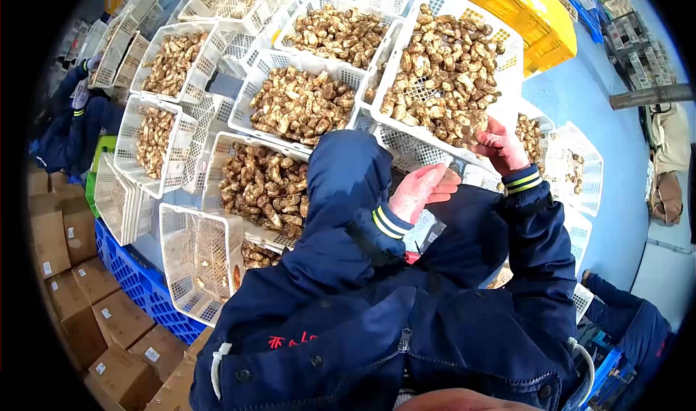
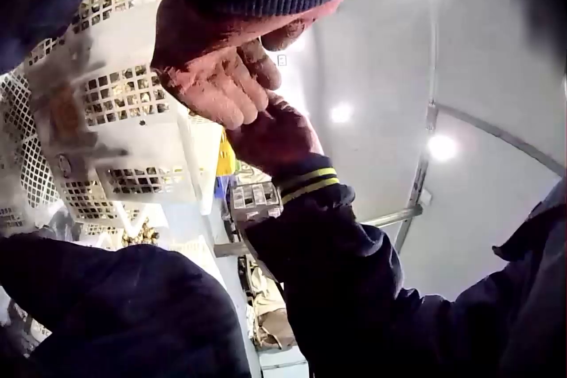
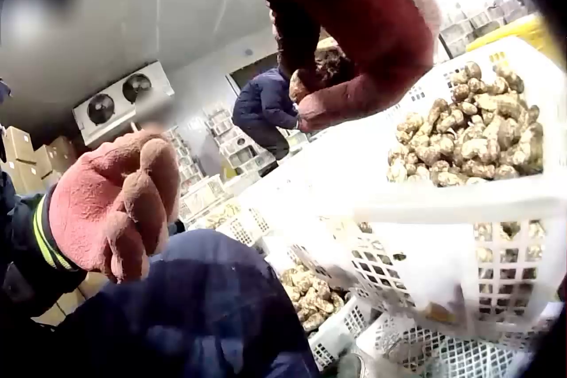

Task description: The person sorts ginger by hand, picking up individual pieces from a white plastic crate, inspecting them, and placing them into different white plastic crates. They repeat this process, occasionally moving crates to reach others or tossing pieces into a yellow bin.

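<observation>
My right hand (image 1: 502,148), in a pink, soil-stained glove, is at the near right corner of a white plastic basket (image 1: 516,48). In the right wrist view its thumb and curled fingers pinch a matsutake mushroom (image 3: 333,63) with a brown cap. Many brown-and-cream matsutake mushrooms (image 1: 444,70) lie piled inside that basket. My left hand (image 1: 415,195), gloved alike, hovers over my lap, a little left of and below the right hand. Its fingers are loosely bent with nothing between them, as the right wrist view (image 3: 111,205) shows too.
Several more white baskets of mushrooms (image 1: 301,103) stand to the left, some stacked. A yellow crate (image 1: 522,15) is behind the nearest basket. Cardboard boxes (image 1: 123,324) and a blue crate (image 1: 145,284) line the lower left. Other people (image 3: 263,110) work nearby.
</observation>
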Tool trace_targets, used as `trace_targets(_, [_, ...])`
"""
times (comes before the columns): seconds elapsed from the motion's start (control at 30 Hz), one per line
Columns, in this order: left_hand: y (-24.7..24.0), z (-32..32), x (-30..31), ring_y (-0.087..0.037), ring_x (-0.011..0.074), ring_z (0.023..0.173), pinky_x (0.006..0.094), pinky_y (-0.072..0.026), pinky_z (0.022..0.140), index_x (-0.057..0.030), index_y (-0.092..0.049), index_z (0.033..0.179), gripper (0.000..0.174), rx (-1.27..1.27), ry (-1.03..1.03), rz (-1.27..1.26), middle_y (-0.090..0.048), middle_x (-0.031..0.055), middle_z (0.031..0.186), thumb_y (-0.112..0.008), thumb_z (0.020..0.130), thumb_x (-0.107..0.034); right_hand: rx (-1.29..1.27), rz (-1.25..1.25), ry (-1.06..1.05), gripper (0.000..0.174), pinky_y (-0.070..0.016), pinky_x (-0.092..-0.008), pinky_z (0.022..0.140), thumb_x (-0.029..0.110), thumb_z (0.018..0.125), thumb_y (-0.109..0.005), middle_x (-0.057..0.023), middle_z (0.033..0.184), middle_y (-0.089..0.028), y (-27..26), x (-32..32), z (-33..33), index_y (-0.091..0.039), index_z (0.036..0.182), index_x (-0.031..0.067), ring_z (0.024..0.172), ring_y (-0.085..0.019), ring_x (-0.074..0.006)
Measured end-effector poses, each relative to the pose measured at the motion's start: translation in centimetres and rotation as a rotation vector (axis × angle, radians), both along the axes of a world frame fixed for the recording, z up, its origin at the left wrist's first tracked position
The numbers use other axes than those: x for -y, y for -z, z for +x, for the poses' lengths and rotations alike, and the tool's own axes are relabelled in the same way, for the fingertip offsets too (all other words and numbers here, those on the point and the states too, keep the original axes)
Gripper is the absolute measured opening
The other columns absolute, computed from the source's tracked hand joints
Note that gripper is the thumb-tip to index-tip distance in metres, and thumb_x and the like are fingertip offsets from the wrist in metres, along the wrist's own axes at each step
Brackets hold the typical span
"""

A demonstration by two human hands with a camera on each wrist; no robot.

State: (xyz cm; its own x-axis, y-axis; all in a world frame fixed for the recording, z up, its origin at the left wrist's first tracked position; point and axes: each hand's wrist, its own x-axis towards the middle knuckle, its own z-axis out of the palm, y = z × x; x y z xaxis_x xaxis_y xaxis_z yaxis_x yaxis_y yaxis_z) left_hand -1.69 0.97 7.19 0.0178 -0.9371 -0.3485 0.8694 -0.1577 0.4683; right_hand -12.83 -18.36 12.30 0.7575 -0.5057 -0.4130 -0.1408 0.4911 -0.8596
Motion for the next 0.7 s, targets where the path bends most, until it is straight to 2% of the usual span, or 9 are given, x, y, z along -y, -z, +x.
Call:
trace_targets(0.07, [-0.1,0.3,0.0,-0.058,0.0203,0.091,0.0314,-0.0451,0.08,-0.0013,-0.054,0.102,0.037,-0.002,0.001,0.004,-0.06,0.0121,0.102,-0.046,0.089,-0.035,-0.124,-0.032,-0.08,0.033,-0.0484,-0.0265,0.067,0.004,0.078,-0.05,-0.0022,0.084,-0.053,0.1,0.6,0.7,-0.043,0.11,0.0009,0.079,-0.056,-0.0146])
trace_targets(0.2, [0.4,0.6,0.1,-0.058,0.0206,0.091,0.0315,-0.0454,0.079,-0.0013,-0.054,0.102,0.035,-0.014,-0.021,0.018,-0.06,0.013,0.102,-0.047,0.089,-0.033,-0.413,-0.038,-0.234,0.043,-0.0497,-0.0263,0.068,0.005,0.076,-0.054,-0.0048,0.093,-0.055,1.3,2.5,3.5,-0.041,0.116,-0.0017,0.082,-0.056,-0.0125])
trace_targets(0.23, [0.6,0.7,0.1,-0.058,0.0207,0.09,0.0316,-0.0455,0.08,-0.0013,-0.054,0.102,0.035,-0.025,-0.035,0.015,-0.06,0.0133,0.102,-0.046,0.089,-0.033,-0.272,-0.05,-0.313,0.049,-0.0479,-0.0259,0.07,0.008,0.077,-0.056,-0.0046,0.095,-0.056,4.3,4.5,4.4,-0.038,0.121,-0.0016,0.083,-0.056,-0.0135])
trace_targets(0.27, [0.8,0.8,0.2,-0.058,0.021,0.09,0.0317,-0.0455,0.08,-0.0011,-0.053,0.104,0.035,-0.039,-0.028,0.014,-0.059,0.0133,0.102,-0.046,0.09,-0.032,-0.117,-0.053,-0.337,0.054,-0.0464,-0.0266,0.073,0.013,0.078,-0.058,-0.0046,0.098,-0.055,2.1,3.5,7.1,-0.035,0.125,-0.0001,0.086,-0.055,-0.0139])
trace_targets(0.33, [0.6,1.2,0.0,-0.058,0.021,0.091,0.0319,-0.0452,0.08,-0.0009,-0.053,0.105,0.035,-0.027,-0.032,0.032,-0.059,0.0132,0.103,-0.046,0.09,-0.032,-0.063,-0.184,-0.05,0.058,-0.046,-0.027,0.077,0.017,0.083,-0.058,-0.0065,0.106,-0.054,-0.9,2.7,12.2,-0.029,0.131,0.0029,0.092,-0.054,-0.0147])
trace_targets(0.43, [0.6,2.1,0.1,-0.056,0.0211,0.092,0.0325,-0.0442,0.08,0.0003,-0.051,0.108,0.036,-0.001,-0.039,0.065,-0.058,0.0131,0.105,-0.046,0.09,-0.03,-0.11,-0.402,0.053,0.048,-0.0485,-0.0239,0.072,0.012,0.085,-0.053,-0.0081,0.108,-0.055,-1.5,7.4,15.9,-0.035,0.128,0.0018,0.089,-0.056,-0.0145])
trace_targets(0.6, [2.0,3.2,0.2,-0.057,0.0197,0.091,0.0322,-0.0456,0.079,-0.0008,-0.054,0.104,0.032,-0.109,-0.083,0.01,-0.058,0.0117,0.103,-0.043,0.091,-0.028,-0.132,-0.547,0.404,0.024,-0.0453,-0.0184,0.051,0.012,0.087,-0.05,-0.011,0.09,-0.059,0.3,19.2,11.9,-0.054,0.107,0.0015,0.069,-0.059,-0.0157])
trace_targets(0.63, [2.6,3.2,0.5,-0.057,0.0197,0.092,0.0318,-0.0457,0.079,-0.0008,-0.054,0.105,0.032,-0.124,-0.081,-0.001,-0.058,0.0117,0.104,-0.043,0.091,-0.028,-0.111,-0.474,0.344,0.022,-0.0451,-0.0194,0.05,0.013,0.085,-0.052,-0.0097,0.087,-0.06,2.5,24.0,9.7,-0.055,0.104,0.0025,0.067,-0.059,-0.0145])
trace_targets(0.7, [3.0,3.2,1.0,-0.057,0.0191,0.093,0.0319,-0.0453,0.081,-0.0007,-0.053,0.106,0.032,-0.118,-0.04,0.049,-0.058,0.0117,0.104,-0.041,0.092,-0.027,-0.483,-0.683,0.439,0.025,-0.046,-0.0204,0.051,0.014,0.083,-0.053,-0.0065,0.085,-0.06,1.3,23.2,9.5,-0.056,0.105,0.0035,0.069,-0.059,-0.0136])
